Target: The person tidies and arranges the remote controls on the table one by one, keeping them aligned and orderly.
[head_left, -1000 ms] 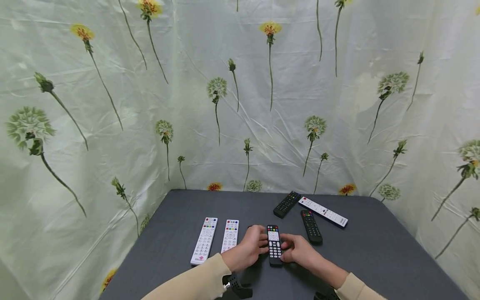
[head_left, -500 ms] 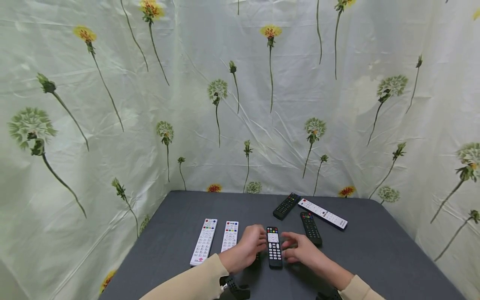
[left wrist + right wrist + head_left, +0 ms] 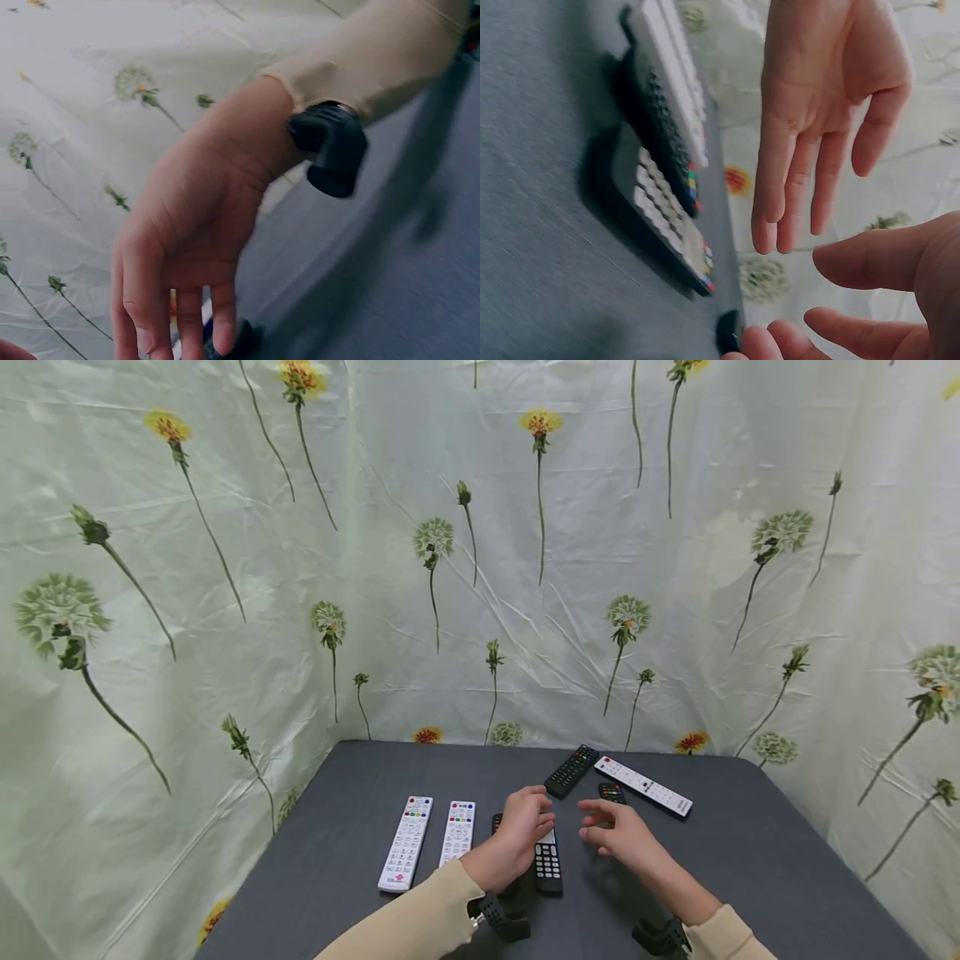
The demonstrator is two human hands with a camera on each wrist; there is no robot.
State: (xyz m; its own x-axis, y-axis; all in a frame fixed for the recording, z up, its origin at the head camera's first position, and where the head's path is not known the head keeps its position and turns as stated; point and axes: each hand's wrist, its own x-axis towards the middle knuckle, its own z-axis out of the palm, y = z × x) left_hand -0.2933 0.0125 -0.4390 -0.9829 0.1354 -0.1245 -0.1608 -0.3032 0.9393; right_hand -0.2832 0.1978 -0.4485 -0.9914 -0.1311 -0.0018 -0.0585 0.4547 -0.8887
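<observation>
1. Left hand [image 3: 516,832] and right hand [image 3: 624,841] have shifted toward one o'clock, both relaxed and empty.
2. White-keyed black remote [image 3: 548,870] lies at the left hand's five o'clock.
3. Careless lowering could knock it askew.

We now hold our right hand [image 3: 630,842] higher and further out, so its fingers no longer sit right beside the black remote with white buttons [image 3: 548,868]. It now hides most of a second black remote [image 3: 611,792]; just the top peeks out beyond the fingers. Our left hand [image 3: 517,835] is higher too, and its fingers now cover the first remote's top. Left of them, a third black remote [image 3: 497,821] now peeks out.
</observation>
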